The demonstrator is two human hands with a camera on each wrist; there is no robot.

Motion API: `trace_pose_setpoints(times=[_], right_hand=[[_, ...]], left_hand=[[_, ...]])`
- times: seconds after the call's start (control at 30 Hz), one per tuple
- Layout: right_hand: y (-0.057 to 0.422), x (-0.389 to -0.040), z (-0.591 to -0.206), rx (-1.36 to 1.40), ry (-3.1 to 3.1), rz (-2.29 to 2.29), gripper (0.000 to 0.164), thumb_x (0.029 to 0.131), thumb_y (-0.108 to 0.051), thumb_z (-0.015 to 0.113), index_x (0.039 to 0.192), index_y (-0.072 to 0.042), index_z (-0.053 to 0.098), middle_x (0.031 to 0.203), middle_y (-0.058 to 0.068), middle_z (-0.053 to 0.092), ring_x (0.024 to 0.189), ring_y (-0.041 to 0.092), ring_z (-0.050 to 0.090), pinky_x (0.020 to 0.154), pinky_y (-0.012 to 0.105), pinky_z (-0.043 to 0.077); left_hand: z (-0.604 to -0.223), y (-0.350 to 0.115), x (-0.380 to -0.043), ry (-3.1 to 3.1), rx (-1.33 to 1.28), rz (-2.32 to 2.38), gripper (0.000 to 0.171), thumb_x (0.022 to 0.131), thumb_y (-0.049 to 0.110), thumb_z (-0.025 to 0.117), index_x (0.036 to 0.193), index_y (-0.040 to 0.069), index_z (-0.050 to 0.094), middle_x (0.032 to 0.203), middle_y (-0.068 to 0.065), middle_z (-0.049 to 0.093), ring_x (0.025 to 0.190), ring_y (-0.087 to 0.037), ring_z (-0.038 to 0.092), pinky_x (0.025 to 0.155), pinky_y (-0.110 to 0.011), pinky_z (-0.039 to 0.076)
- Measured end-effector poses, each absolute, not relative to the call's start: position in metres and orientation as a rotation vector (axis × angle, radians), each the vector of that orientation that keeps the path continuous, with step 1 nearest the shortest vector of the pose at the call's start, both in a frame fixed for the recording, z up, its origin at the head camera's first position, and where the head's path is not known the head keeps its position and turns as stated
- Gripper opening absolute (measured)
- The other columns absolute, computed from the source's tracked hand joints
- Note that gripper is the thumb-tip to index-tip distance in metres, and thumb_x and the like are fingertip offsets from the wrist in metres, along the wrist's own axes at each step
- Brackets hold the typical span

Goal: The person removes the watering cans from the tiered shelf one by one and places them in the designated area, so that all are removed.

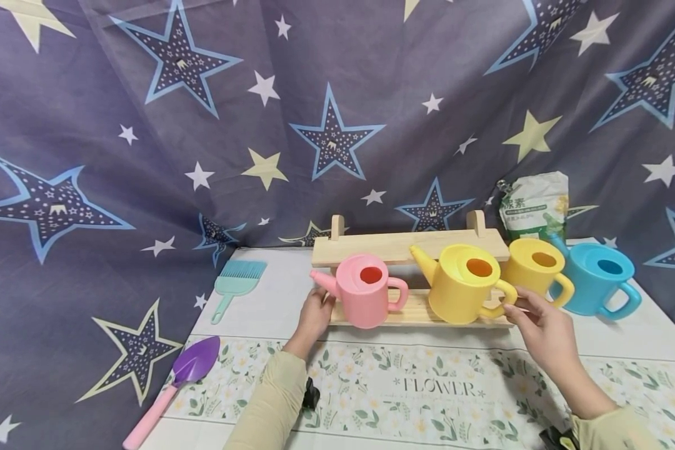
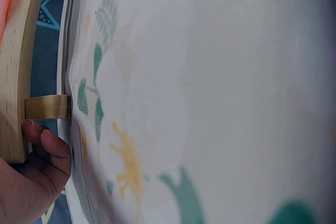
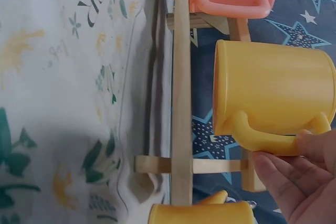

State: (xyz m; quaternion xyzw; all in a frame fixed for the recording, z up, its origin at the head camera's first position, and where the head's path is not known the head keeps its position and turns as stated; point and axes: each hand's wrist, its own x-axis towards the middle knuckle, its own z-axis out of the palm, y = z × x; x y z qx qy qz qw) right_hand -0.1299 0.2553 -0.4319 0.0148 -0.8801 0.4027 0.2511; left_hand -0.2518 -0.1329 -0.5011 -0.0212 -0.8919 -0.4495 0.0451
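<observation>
My right hand (image 1: 545,325) pinches the handle of a yellow watering can (image 1: 461,287), whose spout points left. In the right wrist view this can (image 3: 278,87) hangs a little off the lower board, with backdrop showing in the gap. A pink watering can (image 1: 364,294) stands on the left part of that board. My left hand (image 1: 315,315) grips the left end of the two-tier wooden shelf (image 1: 410,245); the left wrist view has its fingers (image 2: 59,148) curled under the board, beside a short foot.
Right of the shelf stand a second yellow watering can (image 1: 531,265) and a blue one (image 1: 593,287), with a white printed bag (image 1: 534,206) behind. A teal brush (image 1: 239,281) and a purple trowel (image 1: 197,361) with pink handle lie left. A floral cloth (image 1: 416,400) covers the front.
</observation>
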Motion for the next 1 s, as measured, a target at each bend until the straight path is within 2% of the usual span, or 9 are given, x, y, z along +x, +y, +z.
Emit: trace_pose_setpoints(times=[0.23, 0.4, 0.5, 0.6, 0.7, 0.77, 0.83, 0.93, 1.0], right_hand=[[0.268, -0.116, -0.426, 0.029, -2.360, 1.082, 0.032, 0.092, -0.002, 0.066, 0.123, 0.006, 0.061, 0.099, 0.026, 0.070, 0.073, -0.023, 0.052, 0.063, 0.001, 0.046], [0.278, -0.107, -0.422, -0.005, -2.334, 1.074, 0.034, 0.092, -0.001, 0.065, 0.125, 0.006, 0.060, 0.100, 0.026, 0.069, 0.073, -0.022, 0.054, 0.062, 0.003, 0.048], [0.284, -0.102, -0.420, -0.032, -2.316, 1.067, 0.033, 0.091, -0.002, 0.066, 0.124, 0.004, 0.061, 0.097, 0.002, 0.072, 0.072, -0.020, 0.057, 0.062, 0.004, 0.049], [0.290, -0.096, -0.419, -0.065, -2.301, 1.066, 0.033, 0.092, -0.002, 0.066, 0.124, 0.002, 0.062, 0.095, -0.023, 0.063, 0.072, -0.020, 0.057, 0.063, 0.004, 0.049], [0.295, -0.091, -0.418, -0.097, -2.300, 1.057, 0.034, 0.092, -0.003, 0.065, 0.126, 0.001, 0.062, 0.095, -0.034, 0.056, 0.072, -0.021, 0.056, 0.063, 0.003, 0.049], [0.299, -0.088, -0.418, -0.121, -2.305, 1.042, 0.034, 0.093, -0.003, 0.064, 0.127, 0.001, 0.061, 0.096, -0.032, 0.057, 0.072, -0.022, 0.055, 0.063, 0.003, 0.048], [0.303, -0.086, -0.418, -0.158, -2.313, 1.013, 0.034, 0.093, -0.003, 0.064, 0.127, 0.001, 0.061, 0.096, -0.022, 0.064, 0.072, -0.024, 0.053, 0.062, 0.002, 0.048], [0.309, -0.081, -0.419, -0.238, -2.332, 0.976, 0.036, 0.094, -0.003, 0.062, 0.130, 0.001, 0.059, 0.101, 0.009, 0.072, 0.071, -0.027, 0.049, 0.061, 0.001, 0.046], [0.313, -0.077, -0.419, -0.301, -2.353, 0.961, 0.037, 0.096, -0.004, 0.060, 0.132, 0.002, 0.057, 0.106, 0.028, 0.067, 0.070, -0.029, 0.045, 0.059, -0.001, 0.044]], left_hand=[[-0.503, -0.134, -0.253, -2.731, -0.055, -1.362, 0.041, 0.100, 0.017, 0.054, 0.140, 0.008, 0.053, 0.134, -0.017, 0.053, 0.129, -0.035, 0.048, 0.109, -0.050, 0.037], [-0.501, -0.133, -0.252, -2.733, -0.060, -1.339, 0.041, 0.100, 0.017, 0.054, 0.139, 0.006, 0.053, 0.132, -0.018, 0.054, 0.126, -0.036, 0.050, 0.108, -0.051, 0.039], [-0.501, -0.134, -0.253, -2.730, -0.073, -1.329, 0.040, 0.100, 0.016, 0.054, 0.138, 0.005, 0.054, 0.132, -0.019, 0.055, 0.125, -0.037, 0.051, 0.107, -0.052, 0.039], [-0.501, -0.134, -0.253, -2.728, -0.084, -1.334, 0.040, 0.100, 0.016, 0.053, 0.138, 0.005, 0.054, 0.132, -0.020, 0.054, 0.125, -0.037, 0.050, 0.107, -0.052, 0.038], [-0.501, -0.134, -0.253, -2.724, -0.091, -1.340, 0.039, 0.100, 0.016, 0.053, 0.137, 0.004, 0.055, 0.132, -0.020, 0.054, 0.125, -0.038, 0.050, 0.107, -0.052, 0.038], [-0.500, -0.134, -0.252, -2.720, -0.097, -1.342, 0.039, 0.100, 0.016, 0.053, 0.137, 0.004, 0.055, 0.131, -0.020, 0.054, 0.125, -0.038, 0.050, 0.107, -0.052, 0.039], [-0.499, -0.134, -0.252, -2.721, -0.093, -1.349, 0.039, 0.100, 0.016, 0.053, 0.137, 0.004, 0.055, 0.131, -0.020, 0.055, 0.125, -0.038, 0.050, 0.108, -0.052, 0.038], [-0.499, -0.133, -0.251, -2.719, -0.093, -1.361, 0.040, 0.100, 0.016, 0.053, 0.138, 0.005, 0.054, 0.132, -0.020, 0.054, 0.126, -0.038, 0.050, 0.108, -0.052, 0.038], [-0.499, -0.133, -0.251, -2.719, -0.091, -1.366, 0.040, 0.100, 0.016, 0.053, 0.138, 0.005, 0.054, 0.132, -0.020, 0.054, 0.126, -0.038, 0.049, 0.108, -0.052, 0.038]])
